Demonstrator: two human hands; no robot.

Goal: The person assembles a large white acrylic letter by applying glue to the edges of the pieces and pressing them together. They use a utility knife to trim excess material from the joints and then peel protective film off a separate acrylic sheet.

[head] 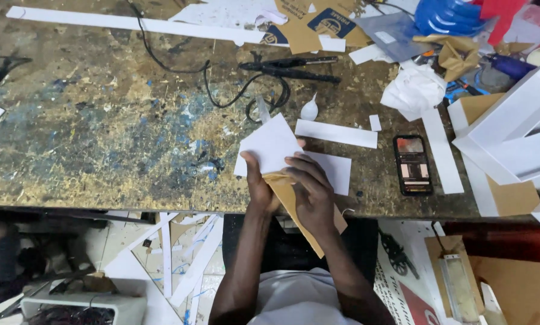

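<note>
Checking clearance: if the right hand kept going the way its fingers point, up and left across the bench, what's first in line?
The white card piece that the right hand already touches. Past it, probably the coiled black cable; depth there is unclear.

One view only, from a camera worn on the person's head, looking almost straight down. It sits fairly near, above the fingers (306, 165), which fall a little below the middle of the picture. Beyond the fingers the worn tabletop (101, 120) fills the upper two thirds, reaching the top edge. Nearer than the fingers, the forearms, the lap and the floor (180, 259) take the bottom strip.
</note>
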